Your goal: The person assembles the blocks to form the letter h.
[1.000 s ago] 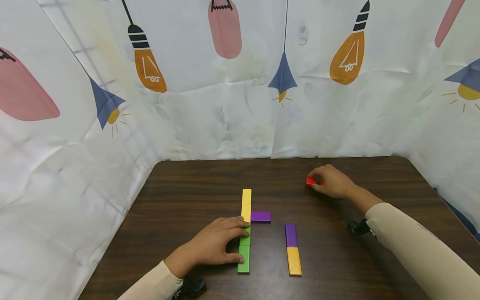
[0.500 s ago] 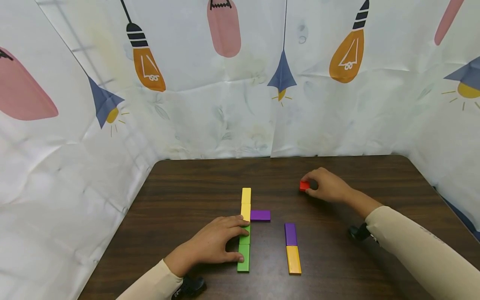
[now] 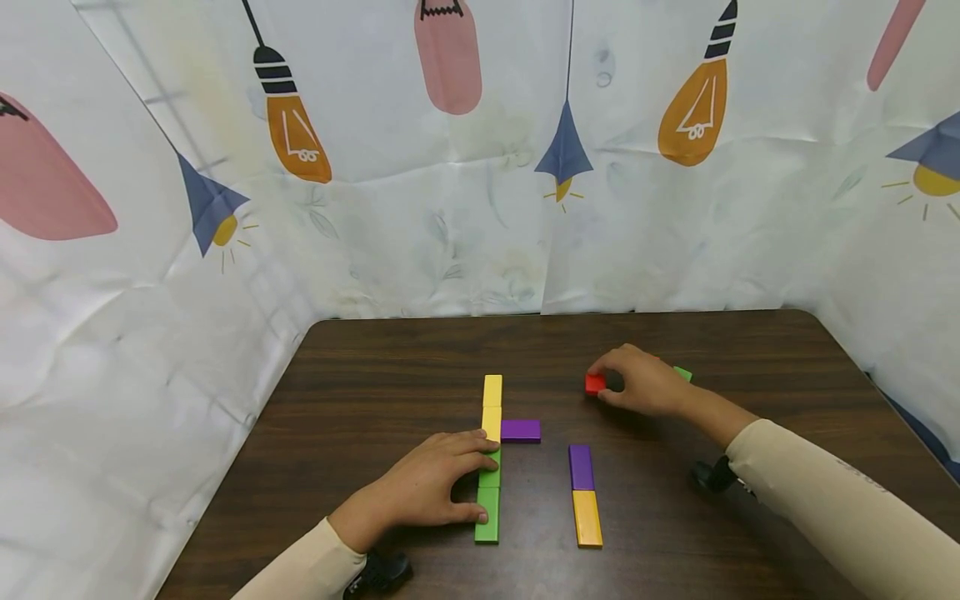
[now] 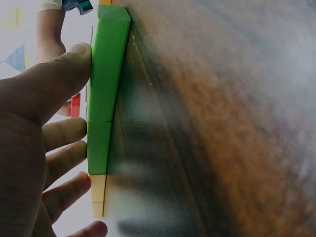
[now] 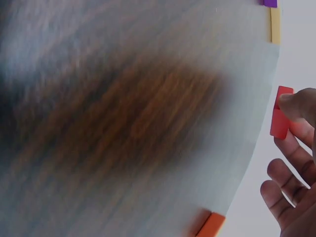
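My right hand [image 3: 645, 382] pinches a small red block [image 3: 595, 384] between thumb and fingers above the table's far right part. In the right wrist view the red block [image 5: 282, 112] sits under the thumb, the other fingers loosely bent. My left hand [image 3: 427, 482] rests with extended fingers along a straight column of blocks, its fingertips touching a green block [image 3: 488, 515] and the one beyond it. Two yellow blocks [image 3: 492, 392] continue this column away from me. A purple block [image 3: 521, 431] lies crosswise against the column's right side.
Right of the column, another purple block [image 3: 581, 467] lies end to end with an orange-yellow block [image 3: 587, 518]. Part of a green block [image 3: 683, 373] shows behind the right hand. An orange block [image 5: 211, 225] lies low in the right wrist view. A printed cloth [image 3: 480, 233] surrounds the table.
My right hand has carried the red block left and slightly toward me, bringing the green block behind it into sight. The left hand has stayed in place.
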{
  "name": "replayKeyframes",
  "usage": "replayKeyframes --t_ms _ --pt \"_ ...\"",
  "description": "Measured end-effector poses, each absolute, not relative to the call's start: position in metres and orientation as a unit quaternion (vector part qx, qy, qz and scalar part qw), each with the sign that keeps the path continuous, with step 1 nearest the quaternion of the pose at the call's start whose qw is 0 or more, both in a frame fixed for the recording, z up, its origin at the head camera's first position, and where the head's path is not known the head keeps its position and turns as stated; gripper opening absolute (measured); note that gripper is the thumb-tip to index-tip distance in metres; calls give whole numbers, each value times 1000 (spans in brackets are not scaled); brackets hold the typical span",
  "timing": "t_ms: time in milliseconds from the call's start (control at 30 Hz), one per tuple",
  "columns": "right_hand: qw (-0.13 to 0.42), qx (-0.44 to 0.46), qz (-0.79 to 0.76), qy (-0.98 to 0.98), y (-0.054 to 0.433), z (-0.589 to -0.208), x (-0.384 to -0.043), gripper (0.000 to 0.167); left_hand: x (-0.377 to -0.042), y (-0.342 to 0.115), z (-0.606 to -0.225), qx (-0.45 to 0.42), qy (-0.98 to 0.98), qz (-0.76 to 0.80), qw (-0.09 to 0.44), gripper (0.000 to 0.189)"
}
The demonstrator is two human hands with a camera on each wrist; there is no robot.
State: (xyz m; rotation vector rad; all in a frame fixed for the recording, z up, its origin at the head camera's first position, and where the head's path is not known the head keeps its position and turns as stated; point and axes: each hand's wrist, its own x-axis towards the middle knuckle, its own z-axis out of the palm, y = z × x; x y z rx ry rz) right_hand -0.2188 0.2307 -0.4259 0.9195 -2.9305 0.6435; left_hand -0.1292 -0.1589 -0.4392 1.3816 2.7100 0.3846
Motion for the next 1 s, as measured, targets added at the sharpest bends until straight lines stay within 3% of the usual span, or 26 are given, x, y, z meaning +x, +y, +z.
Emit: replayKeyframes --t_ms 1000 --pt "-24 356 200 -912 191 -438 -204 28 -130 -158 -440 446 885 127 41 59"
